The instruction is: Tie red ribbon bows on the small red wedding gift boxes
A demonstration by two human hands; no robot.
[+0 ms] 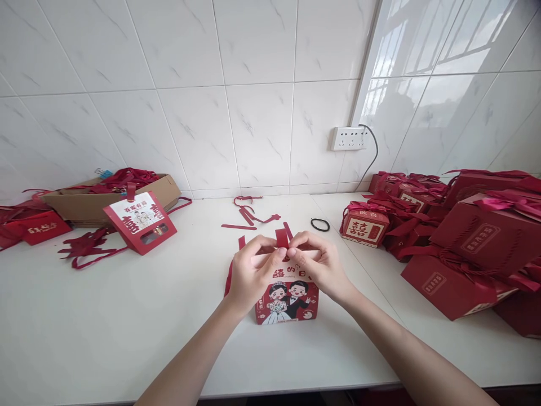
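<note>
A small red gift box [287, 301] with a cartoon couple printed on its front stands on the white table [127, 327] in front of me. A red ribbon [282, 235] rises from its top. My left hand [253, 270] and my right hand [319, 265] meet above the box, fingers bent and pinching the ribbon between them. The top of the box is mostly hidden behind my hands.
A cardboard box [97, 203] with red ribbons and a flat unfolded red box [141, 223] lie at the left. Several finished red boxes [460, 237] are piled at the right. Loose ribbon strips [249, 217] and a black hair tie [320, 224] lie behind. A wall socket [349, 138] sits above.
</note>
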